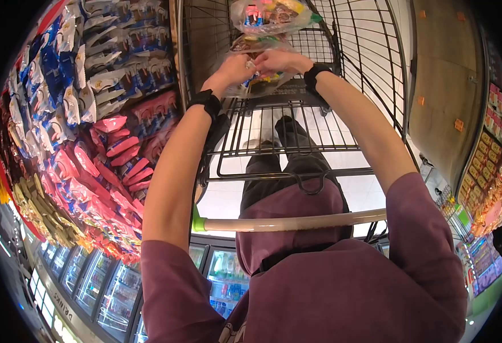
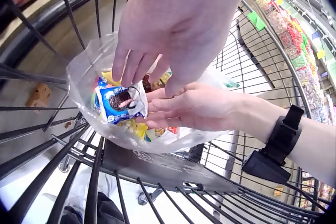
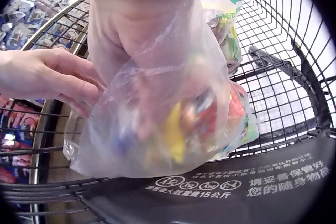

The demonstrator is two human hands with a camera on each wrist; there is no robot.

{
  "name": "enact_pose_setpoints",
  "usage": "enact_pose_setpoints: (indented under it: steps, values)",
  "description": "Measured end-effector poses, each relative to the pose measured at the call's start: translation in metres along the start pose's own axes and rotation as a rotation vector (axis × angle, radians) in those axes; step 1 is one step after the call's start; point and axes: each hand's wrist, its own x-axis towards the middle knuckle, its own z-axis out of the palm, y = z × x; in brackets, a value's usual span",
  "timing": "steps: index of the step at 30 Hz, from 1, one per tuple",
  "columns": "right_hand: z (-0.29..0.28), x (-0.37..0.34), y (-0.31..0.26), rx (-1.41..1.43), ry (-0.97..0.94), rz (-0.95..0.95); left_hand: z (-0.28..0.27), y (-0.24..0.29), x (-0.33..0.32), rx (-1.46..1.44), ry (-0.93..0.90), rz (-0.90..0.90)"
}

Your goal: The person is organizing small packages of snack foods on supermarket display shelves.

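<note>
In the left wrist view a blue-and-white snack packet (image 2: 118, 103) with a dark round cookie picture lies over the mouth of a clear plastic bag (image 2: 81, 79). My right hand (image 2: 202, 108) holds the packet's right end at its fingertips. From above, my left hand (image 2: 173, 35) reaches down, its loosely bent fingers near the packet's upper edge. Through the cloudy plastic in the right wrist view, the fingers of my right hand (image 3: 149, 92) show blurred among colourful packets. Outside the bag's left side is my left hand (image 3: 58, 77). Both hands meet over the bag in the head view.
The bag sits in a black wire shopping cart (image 1: 371, 63), by a printed dark panel (image 3: 210, 198). Farther in is a second filled bag (image 1: 274, 17). Shelves of packaged snacks (image 1: 85, 154) stand at the left, a cart handle (image 1: 296, 222) before my body.
</note>
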Motion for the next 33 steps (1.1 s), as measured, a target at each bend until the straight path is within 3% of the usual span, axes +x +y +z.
enact_pose_setpoints:
  steps: [4,6,7,9,11,14,17,20,23,26,29,33]
  values:
    - [-0.012,0.003,0.002,-0.651,0.16,0.13,0.008,0.003,0.001,0.003,-0.158,0.008]
    - [-0.01,-0.002,0.005,-0.786,0.262,0.097,0.013,0.0,-0.002,0.005,-0.19,-0.022]
    - [-0.007,-0.005,0.007,-0.747,0.323,0.016,0.012,-0.002,-0.004,0.008,-0.188,-0.029]
    - [-0.004,-0.007,0.008,-0.714,0.332,0.028,0.014,-0.007,-0.005,0.0,-0.168,-0.039]
    - [0.001,-0.003,0.006,-0.728,0.226,0.208,0.018,-0.014,0.0,-0.021,-0.127,-0.046]
    - [0.009,0.026,0.023,-0.456,0.269,0.399,0.017,-0.019,0.003,-0.011,-0.041,-0.086]
    - [0.008,0.026,0.034,-0.282,0.187,0.315,0.013,-0.016,-0.001,-0.115,0.065,-0.08]
    - [0.014,0.005,-0.001,-0.446,0.244,0.237,0.011,-0.014,0.001,-0.164,0.098,-0.085]
    - [0.013,-0.001,-0.02,-0.709,0.297,0.02,0.008,-0.004,-0.01,-0.128,0.129,-0.024]
    - [0.02,-0.011,-0.036,-0.066,0.247,0.082,0.013,0.002,-0.011,-0.084,0.099,0.003]
    - [0.029,-0.018,-0.044,0.156,0.193,0.027,0.021,-0.006,0.004,-0.016,0.092,-0.083]
    - [0.033,-0.029,-0.046,0.211,0.213,0.031,0.011,0.009,-0.005,0.047,0.222,-0.274]
